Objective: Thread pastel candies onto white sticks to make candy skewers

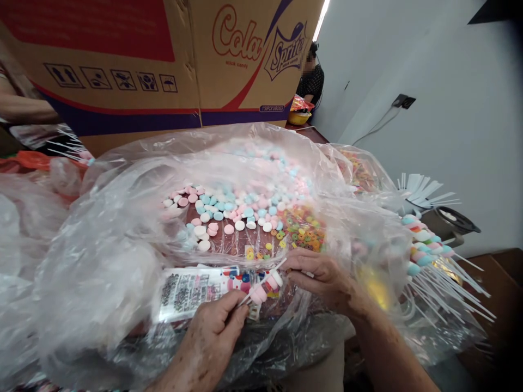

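A candy stick [265, 288] with pink and white pieces threaded on it slants up in the middle. My left hand [212, 329] pinches its lower end between thumb and fingers. At the upper tip, the fingers of my right hand [316, 275] close around the stick; whether a small candy is also between them is hidden. Beneath lie printed wrappers [190, 291]. Just beyond, pink, white and blue round candies [229, 209] spread over a plastic sheet, beside small yellow, orange and green ring candies [304, 226].
Clear plastic bags [102, 283] surround the work area. A large carton [163, 65] stands behind. Finished-looking candy sticks [429, 247] lie at right, near a dark jug [449, 220] and white sticks [420, 190]. Another person's arm [28, 109] shows at left; a person [312, 79] sits farther back.
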`<state>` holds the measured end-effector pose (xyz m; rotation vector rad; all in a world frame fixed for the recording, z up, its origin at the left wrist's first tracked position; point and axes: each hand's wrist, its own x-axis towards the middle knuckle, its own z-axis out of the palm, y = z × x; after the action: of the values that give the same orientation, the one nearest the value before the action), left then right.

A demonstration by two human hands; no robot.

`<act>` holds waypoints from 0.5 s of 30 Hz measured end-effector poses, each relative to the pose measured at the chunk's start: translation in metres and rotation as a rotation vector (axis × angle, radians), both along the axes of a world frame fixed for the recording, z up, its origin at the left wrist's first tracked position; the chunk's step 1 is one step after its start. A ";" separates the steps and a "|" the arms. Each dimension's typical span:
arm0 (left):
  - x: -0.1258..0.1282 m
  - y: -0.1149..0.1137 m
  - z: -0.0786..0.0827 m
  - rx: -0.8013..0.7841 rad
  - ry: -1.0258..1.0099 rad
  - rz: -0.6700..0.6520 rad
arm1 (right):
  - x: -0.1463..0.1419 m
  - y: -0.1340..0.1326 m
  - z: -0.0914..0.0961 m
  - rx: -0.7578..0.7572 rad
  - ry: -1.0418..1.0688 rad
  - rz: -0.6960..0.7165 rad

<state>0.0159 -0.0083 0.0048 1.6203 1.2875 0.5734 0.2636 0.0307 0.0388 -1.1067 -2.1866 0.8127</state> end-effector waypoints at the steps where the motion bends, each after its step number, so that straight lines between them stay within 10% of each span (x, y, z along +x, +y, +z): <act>1: 0.000 0.000 0.000 -0.010 -0.010 -0.003 | 0.000 0.000 0.000 -0.001 -0.013 0.010; 7: -0.004 0.002 -0.005 -0.098 -0.086 -0.021 | 0.000 -0.003 -0.010 -0.010 0.039 -0.197; 15: -0.009 0.002 -0.008 -0.098 -0.083 -0.015 | -0.004 0.000 0.000 0.034 0.101 -0.003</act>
<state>0.0066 -0.0066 -0.0027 1.5091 1.2223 0.5544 0.2601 0.0311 0.0384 -1.0292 -2.1073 0.8094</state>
